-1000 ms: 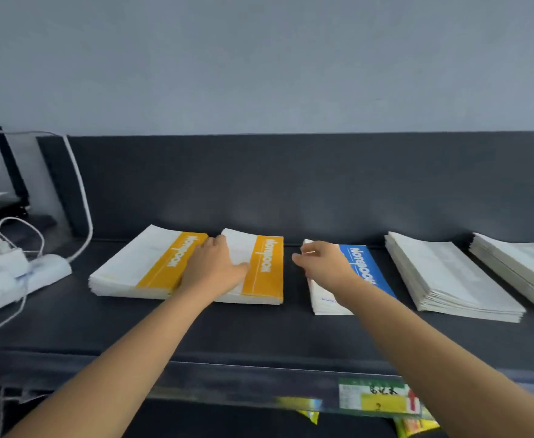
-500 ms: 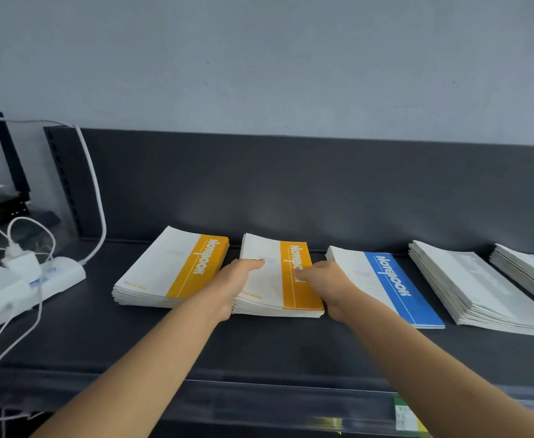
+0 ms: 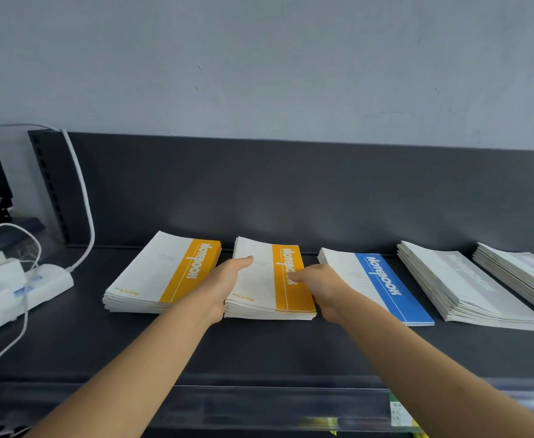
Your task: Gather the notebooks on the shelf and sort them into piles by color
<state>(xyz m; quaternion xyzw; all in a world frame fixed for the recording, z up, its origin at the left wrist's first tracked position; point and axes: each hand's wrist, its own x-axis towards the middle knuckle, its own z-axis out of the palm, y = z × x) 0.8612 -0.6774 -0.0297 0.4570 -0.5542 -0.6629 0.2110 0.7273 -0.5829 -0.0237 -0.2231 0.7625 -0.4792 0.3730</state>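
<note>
At frame centre, gripping middle pile [image 3: 261, 289] between left hand [image 3: 224, 286] and right hand [image 3: 321, 287], fingers [image 3: 299, 275] curled round its edges, likely for lifting whole.

Pale grey wall [image 3: 259, 58] at 12 o'clock, faintly scuffed. Dark shelf [image 3: 259, 349], dark back panel [image 3: 291, 191]. White power strip [image 3: 47, 281], white cable [image 3: 84, 194] at 9 o'clock. Soft even light.

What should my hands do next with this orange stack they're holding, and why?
Probably lift the middle orange pile and set it on the left orange pile: the left hand and right hand grip its two sides, and both piles show the same orange band.
</note>
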